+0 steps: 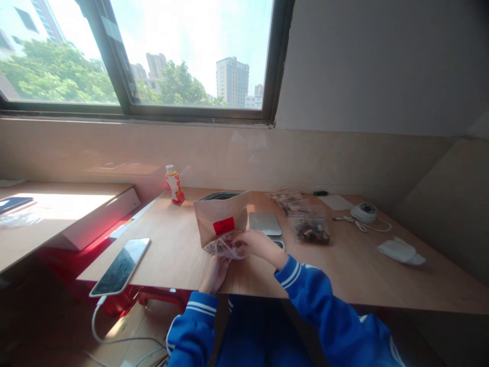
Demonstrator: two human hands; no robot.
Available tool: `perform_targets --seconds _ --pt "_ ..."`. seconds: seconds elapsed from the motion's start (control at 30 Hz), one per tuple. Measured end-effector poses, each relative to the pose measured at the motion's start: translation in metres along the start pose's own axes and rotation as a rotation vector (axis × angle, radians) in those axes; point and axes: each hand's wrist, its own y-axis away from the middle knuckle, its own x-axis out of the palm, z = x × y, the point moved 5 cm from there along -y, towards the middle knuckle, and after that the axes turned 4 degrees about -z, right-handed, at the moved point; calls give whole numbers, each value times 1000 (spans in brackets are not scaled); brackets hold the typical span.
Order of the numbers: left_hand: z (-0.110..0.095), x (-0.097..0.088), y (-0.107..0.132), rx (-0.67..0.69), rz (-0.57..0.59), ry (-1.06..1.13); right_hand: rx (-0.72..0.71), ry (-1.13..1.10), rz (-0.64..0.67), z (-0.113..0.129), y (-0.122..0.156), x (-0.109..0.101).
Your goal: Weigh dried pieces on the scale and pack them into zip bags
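Note:
A clear plastic bag (228, 245) with small contents I cannot make out lies at the table's near side. My left hand (216, 271) is closed on its lower edge from below. My right hand (250, 243) pinches it at the right side, fingertips partly hidden by the shiny film. Just behind it, a brown paper bag (206, 223) with a red label (223, 226) stands upright, its top open. A small silver scale (265, 223) sits to the right, partly covered by my right forearm.
Several filled zip bags (310, 230) lie right of the scale. Further right are a white round device (362, 212) with a cable and a crumpled white tissue (401, 251). A bottle (174, 186) stands at the back left. A charging phone (122, 266) overhangs the left front edge.

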Motion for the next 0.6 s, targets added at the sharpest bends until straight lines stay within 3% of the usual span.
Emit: perform_targets --seconds 0.13,0.23,0.5,0.6 --pt "3 1 2 -114 17 85 27 -80 -55 -11 2 -3" --pt "5 -3 1 -171 -44 109 25 -120 -134 -15 4 -13" --pt "4 1 3 -214 -89 108 -51 -114 -587 32 -8 -97" --pt "5 -1 3 -209 -92 104 -41 -164 -794 38 -25 -114"
